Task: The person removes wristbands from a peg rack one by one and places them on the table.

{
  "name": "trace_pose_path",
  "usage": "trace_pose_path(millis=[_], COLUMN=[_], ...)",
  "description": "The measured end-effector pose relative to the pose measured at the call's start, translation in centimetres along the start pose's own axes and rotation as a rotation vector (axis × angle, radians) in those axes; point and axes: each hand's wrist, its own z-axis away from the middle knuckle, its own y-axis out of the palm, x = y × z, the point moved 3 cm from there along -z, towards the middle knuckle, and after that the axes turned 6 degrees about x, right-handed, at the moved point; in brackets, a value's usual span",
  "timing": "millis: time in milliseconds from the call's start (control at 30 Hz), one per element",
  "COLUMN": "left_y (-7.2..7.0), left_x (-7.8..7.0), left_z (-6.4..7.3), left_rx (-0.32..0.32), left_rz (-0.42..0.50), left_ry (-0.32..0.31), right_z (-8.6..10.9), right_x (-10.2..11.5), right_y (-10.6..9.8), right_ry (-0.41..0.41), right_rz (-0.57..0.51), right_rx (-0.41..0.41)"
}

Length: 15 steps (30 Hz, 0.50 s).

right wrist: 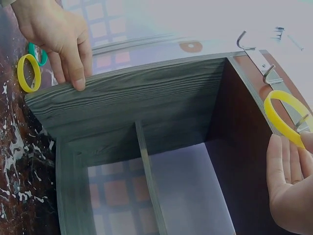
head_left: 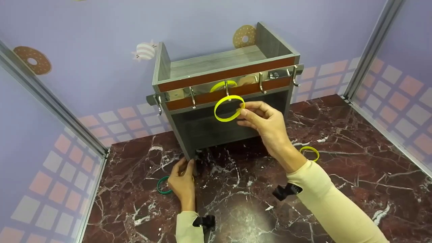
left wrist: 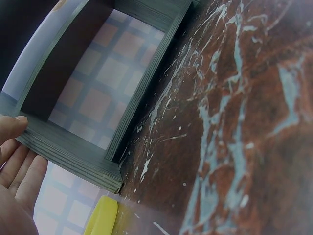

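Observation:
In the head view my right hand [head_left: 270, 125] pinches a yellow wristband [head_left: 225, 120] between thumb and fingertips, in front of the middle hook [head_left: 226, 88] of a metal hook rail [head_left: 206, 91]. The band overlaps that hook's tip in this view. The rail runs across the front of a grey wood-grain shelf unit [head_left: 216, 62]. Low at the unit's left side, my left hand [head_left: 183, 182] grips the edge of the side panel [left wrist: 68, 152], thumb on one face and fingers on the other. A second yellow wristband [right wrist: 20, 73] lies beside that hand, mostly hidden in the head view.
A green wristband [head_left: 164, 193] lies left of my left hand on the dark red marbled tabletop [head_left: 236, 209]. Another yellow wristband [head_left: 317, 156] lies on the right, past my right forearm. Patterned lilac walls [head_left: 101, 67] stand behind and at both sides.

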Motion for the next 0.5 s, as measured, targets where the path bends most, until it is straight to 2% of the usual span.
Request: trace_pose_path(millis=[267,500], left_y=[0.1,-0.1], left_x=[3.6,4.1], left_z=[-0.9,-0.9], left_rx=[-0.012,0.022], left_rz=[-0.008,-0.005], left_ry=[0.012,0.010], right_z=[0.3,0.6], right_x=[0.2,0.4], right_y=[0.0,-0.1], right_ry=[0.008,-0.002], right_rz=[0.001,0.004], right_rx=[-0.010,-0.004])
